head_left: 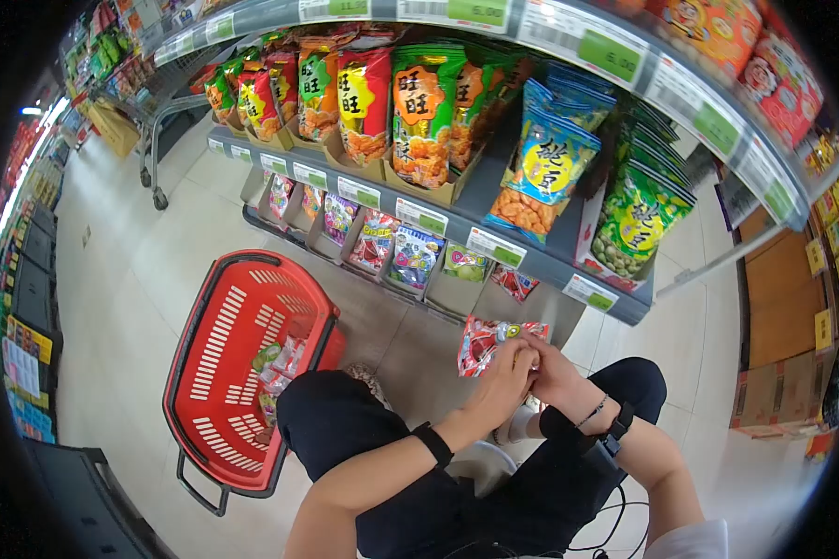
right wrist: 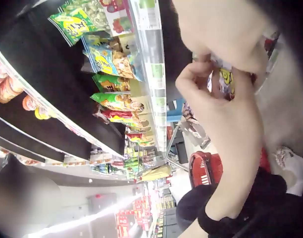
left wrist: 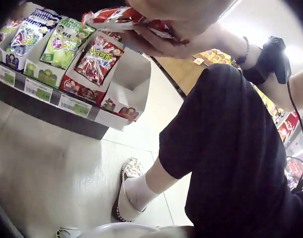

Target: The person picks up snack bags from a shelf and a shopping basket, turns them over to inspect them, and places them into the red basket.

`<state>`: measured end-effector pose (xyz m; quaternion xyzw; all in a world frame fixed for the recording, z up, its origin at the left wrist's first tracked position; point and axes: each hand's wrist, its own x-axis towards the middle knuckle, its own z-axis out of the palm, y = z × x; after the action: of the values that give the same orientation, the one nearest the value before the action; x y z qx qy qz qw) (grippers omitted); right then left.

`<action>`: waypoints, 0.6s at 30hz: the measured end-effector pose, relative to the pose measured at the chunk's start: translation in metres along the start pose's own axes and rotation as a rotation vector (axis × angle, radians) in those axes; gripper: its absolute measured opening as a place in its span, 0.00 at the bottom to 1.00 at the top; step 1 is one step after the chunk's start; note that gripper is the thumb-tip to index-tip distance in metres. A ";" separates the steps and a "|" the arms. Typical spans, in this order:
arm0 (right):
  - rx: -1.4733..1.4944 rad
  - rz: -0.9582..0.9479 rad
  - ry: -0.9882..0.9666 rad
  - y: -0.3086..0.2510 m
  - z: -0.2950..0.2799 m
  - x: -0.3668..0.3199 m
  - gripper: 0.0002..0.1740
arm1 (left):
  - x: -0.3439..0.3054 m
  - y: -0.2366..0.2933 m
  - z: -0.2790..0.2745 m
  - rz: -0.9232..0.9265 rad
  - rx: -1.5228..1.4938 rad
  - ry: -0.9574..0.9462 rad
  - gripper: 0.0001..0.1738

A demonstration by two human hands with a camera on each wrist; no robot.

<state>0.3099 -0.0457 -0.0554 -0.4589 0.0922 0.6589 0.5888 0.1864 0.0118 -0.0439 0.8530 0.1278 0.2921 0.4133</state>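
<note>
In the head view a red candy packet [head_left: 483, 343] with white patches is held out before the knees, below the lowest shelf. My left hand [head_left: 503, 380] grips its near right edge with curled fingers. Right against it, my right hand [head_left: 559, 384] pinches the same edge, and the fingers of both hands overlap. The left wrist view shows the packet [left wrist: 119, 19] from below, stretching left out of the hands. In the right wrist view my left hand's [right wrist: 226, 106] thumb and forefinger close on a small yellow-marked part of the packet [right wrist: 226, 79]; the rest is hidden behind the hands.
A red shopping basket [head_left: 242, 363] with several small packets stands left of the knees. Overhead, a shelf edge [head_left: 419, 214] carries snack bags [head_left: 419, 112]. Beneath it, cardboard trays hold candy packets [left wrist: 99, 59]. A metal cart [head_left: 172, 112] stands at far left, brown cartons [head_left: 783, 391] at right.
</note>
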 end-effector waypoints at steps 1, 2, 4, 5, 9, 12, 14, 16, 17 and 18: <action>0.050 -0.058 0.057 0.000 -0.002 0.009 0.09 | 0.001 -0.005 0.003 -0.008 -0.001 0.011 0.20; 0.007 -0.169 0.101 -0.003 0.000 0.012 0.09 | 0.006 -0.005 0.000 -0.049 0.103 0.061 0.21; -0.233 -0.270 0.217 -0.019 0.002 0.025 0.10 | 0.008 -0.014 0.007 -0.182 0.208 0.129 0.25; -0.468 -0.379 0.331 -0.028 -0.002 0.033 0.12 | 0.005 -0.024 0.016 -0.187 0.208 0.136 0.25; -1.576 -0.570 0.574 -0.065 -0.025 0.091 0.21 | -0.016 -0.054 0.042 -0.411 0.341 -0.039 0.34; -1.888 -0.571 0.600 -0.075 -0.051 0.147 0.25 | -0.020 -0.058 0.046 -0.448 0.468 -0.207 0.35; -1.919 -0.614 0.479 -0.091 -0.062 0.172 0.27 | -0.019 -0.053 0.043 -0.483 0.396 -0.384 0.35; -1.939 -0.653 0.364 -0.093 -0.069 0.184 0.28 | -0.019 -0.051 0.040 -0.465 0.364 -0.360 0.35; -1.869 -0.704 0.467 -0.091 -0.059 0.175 0.27 | -0.017 -0.049 0.039 -0.438 0.329 -0.331 0.34; -1.796 -0.749 0.569 -0.088 -0.046 0.161 0.26 | -0.016 -0.046 0.036 -0.444 0.329 -0.332 0.34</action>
<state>0.4268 0.0608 -0.1587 -0.8712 -0.4504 0.1235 0.1510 0.1968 0.0100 -0.1034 0.8957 0.2872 0.0271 0.3384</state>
